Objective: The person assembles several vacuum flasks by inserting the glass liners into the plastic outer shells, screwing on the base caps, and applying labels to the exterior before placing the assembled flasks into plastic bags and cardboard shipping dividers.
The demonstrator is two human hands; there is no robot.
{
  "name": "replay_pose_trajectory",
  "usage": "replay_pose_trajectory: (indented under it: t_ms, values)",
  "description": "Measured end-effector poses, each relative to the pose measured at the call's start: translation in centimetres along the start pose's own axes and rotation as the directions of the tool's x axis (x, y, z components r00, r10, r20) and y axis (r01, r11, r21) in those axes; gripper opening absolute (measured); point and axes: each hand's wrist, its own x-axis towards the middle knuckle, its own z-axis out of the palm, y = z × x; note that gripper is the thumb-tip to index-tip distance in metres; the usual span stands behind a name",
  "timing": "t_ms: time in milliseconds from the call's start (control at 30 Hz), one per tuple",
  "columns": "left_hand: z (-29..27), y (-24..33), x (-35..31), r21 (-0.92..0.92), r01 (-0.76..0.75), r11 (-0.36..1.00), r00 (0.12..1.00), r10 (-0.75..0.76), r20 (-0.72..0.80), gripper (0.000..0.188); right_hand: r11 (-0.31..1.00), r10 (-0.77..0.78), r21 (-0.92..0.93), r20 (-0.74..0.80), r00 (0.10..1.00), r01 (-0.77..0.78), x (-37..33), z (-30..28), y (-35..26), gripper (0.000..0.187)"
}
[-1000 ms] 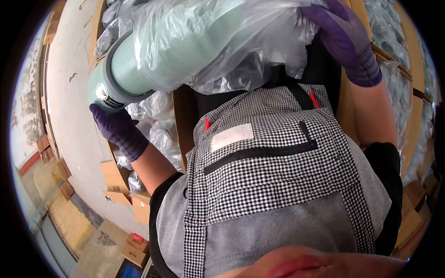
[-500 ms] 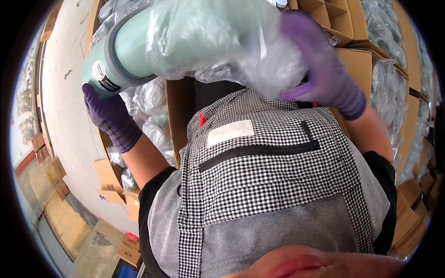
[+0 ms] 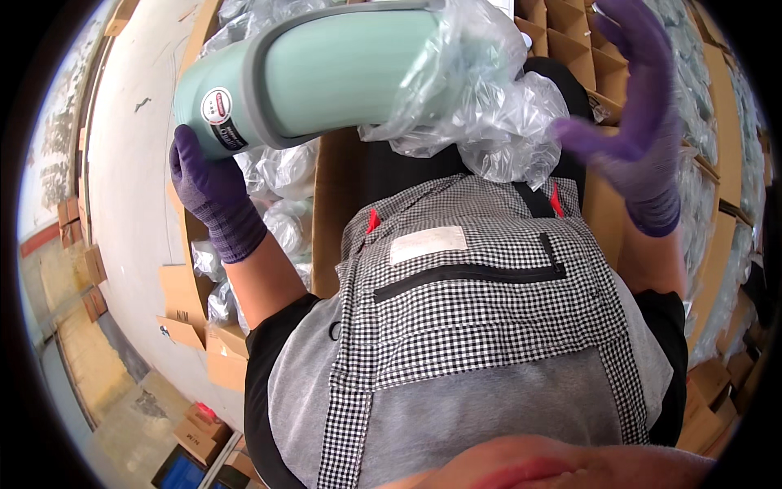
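Purple-gloved L hand [image 3: 210, 175] is holding mint-green cylindrical tumbler [image 3: 350, 77], upper L-ctr; clear crinkled plastic bag [image 3: 513, 134] is covering R end only, rest bare. Purple-gloved R hand [image 3: 648, 134] is gaping wide nr bag, upper R.

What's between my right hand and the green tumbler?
In the head view, a crumpled clear plastic bag lies between the green tumbler and your right hand.

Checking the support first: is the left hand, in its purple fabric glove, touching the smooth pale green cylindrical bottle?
Touching: the head view shows the left hand holding the bottle, thumb against its wall.
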Motion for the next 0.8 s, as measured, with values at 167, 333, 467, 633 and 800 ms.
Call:
replay_pose_trajectory:
  t_ms: [167, 333, 467, 633, 800]
  values:
    - [-0.1, 1.8, 3.1, 0.06, -0.097, 0.993, 0.994, 0.094, 0.057, 0.029, 0.983, 0.14, -0.179, 0.571, 0.809, -0.044, -3.0, 5.0, -1.2, 0.085]
    - [3.6, 5.4, 11.4, 0.266, -0.145, 0.953, 0.97, 0.083, 0.23, 0.028, 0.941, -0.015, 0.238, 0.742, 0.67, -0.242, -5.7, -2.6, 3.0, 0.078]
    - [16.7, 5.5, 16.8, 0.35, -0.141, 0.926, 0.8, -0.102, 0.592, 0.03, 0.796, 0.379, 0.264, 0.483, 0.789, -0.544, -1.8, -3.5, 5.8, 0.083]
    - [35.3, 2.3, 17.6, 0.36, -0.062, 0.931, 0.363, -0.315, 0.877, 0.032, 0.532, 0.397, 0.582, 0.471, 0.788, -0.616, -6.1, 0.8, 9.1, 0.118]
    - [48.5, -6.2, 16.8, 0.181, 0.288, 0.94, 0.275, -0.262, 0.925, 0.031, 0.358, 0.763, 0.751, 0.107, 0.637, -0.555, -8.1, -4.2, 11.5, 0.092]
